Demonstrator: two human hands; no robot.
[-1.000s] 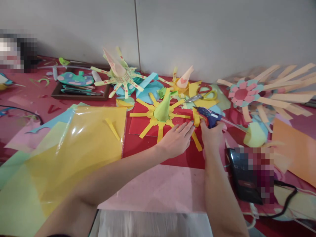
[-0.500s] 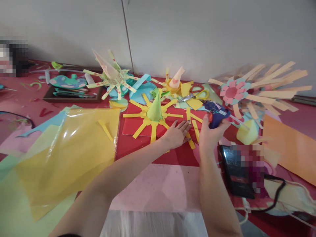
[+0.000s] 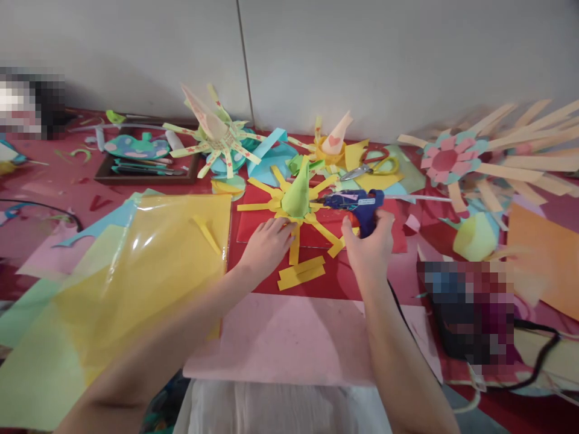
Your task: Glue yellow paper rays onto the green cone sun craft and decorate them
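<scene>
A paper flower with yellow strip petals [image 3: 295,244] and a green paper cone [image 3: 297,196] at its centre lies on a red sheet [image 3: 253,226]. At its left front edge is my left hand [image 3: 268,246], fingers bent and closed on the flower near the cone's base. My right hand [image 3: 371,244] grips a blue hot glue gun [image 3: 365,208] with a clear glue stick [image 3: 420,198] out of its back. The gun's nozzle points left, close to the cone and petals; whether it touches them I cannot tell. Loose yellow strips [image 3: 301,273] lie in front of the flower.
Scissors [image 3: 380,167] and finished paper flowers [image 3: 221,135] stand along the wall. A brown tray [image 3: 145,179] holds pens. Yellow sheets [image 3: 176,265] are at left, a pink sheet [image 3: 298,337] in front. The gun's cord [image 3: 400,310] runs beside my right forearm.
My left hand has moved left from the loose strips to the flower. My right hand has swung the glue gun left, its nozzle now by the cone. Loose yellow strips now lie in front of the flower.
</scene>
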